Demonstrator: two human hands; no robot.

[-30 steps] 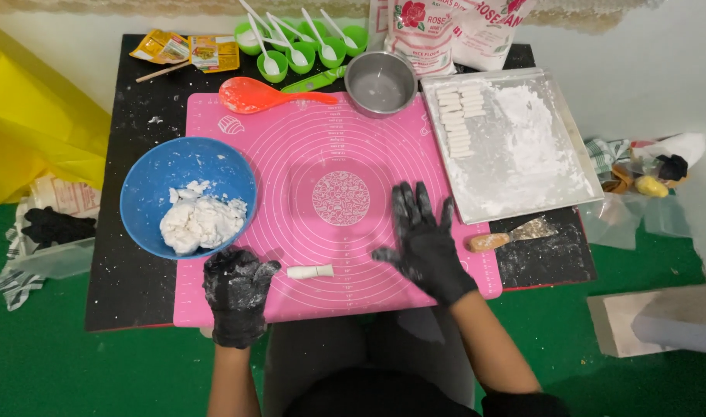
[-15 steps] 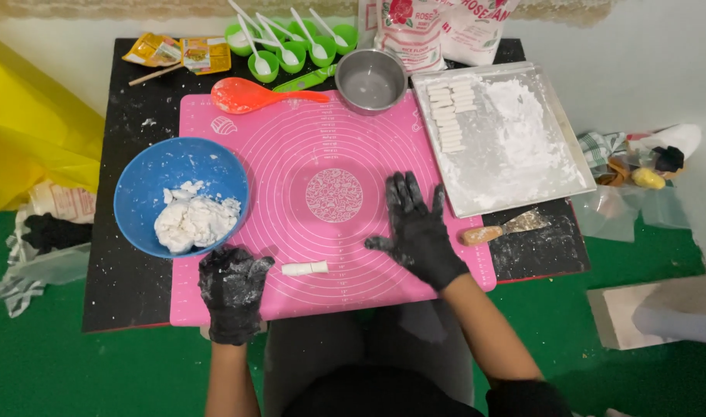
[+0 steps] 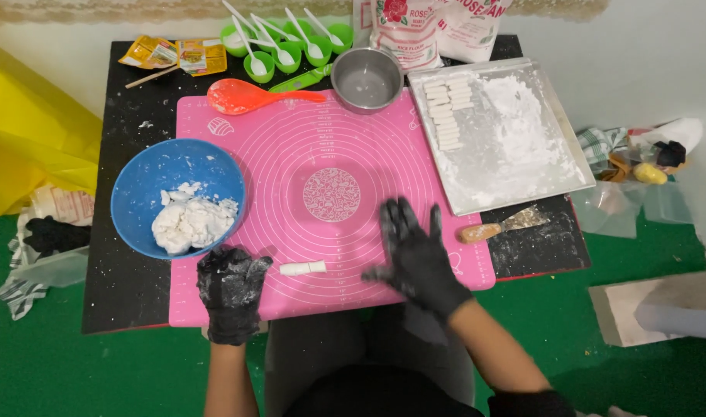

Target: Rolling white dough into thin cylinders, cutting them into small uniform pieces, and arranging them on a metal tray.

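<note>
Both my hands wear black gloves dusted with flour. My left hand (image 3: 231, 284) is curled into a loose fist at the near left of the pink silicone mat (image 3: 330, 147), just below the blue bowl (image 3: 140, 193) of white dough (image 3: 192, 222). A small white dough stick (image 3: 303, 268) lies on the mat right beside that hand. My right hand (image 3: 413, 251) is spread flat, palm down, on the mat's near right part, holding nothing. A scraper with a wooden handle (image 3: 499, 225) lies just to its right.
A metal tray (image 3: 557, 131) with flour and several dough sticks sits at the right. Behind the mat stand a steel bowl (image 3: 367, 79), an orange spoon (image 3: 248, 96), green cups with white spoons (image 3: 279, 42), sachets (image 3: 167, 54) and flour bags (image 3: 430, 27). Yellow plastic (image 3: 21, 139) lies left.
My right hand has slid slightly forward and right across the mat, staying flat. My left hand and the dough stick have stayed in place.
</note>
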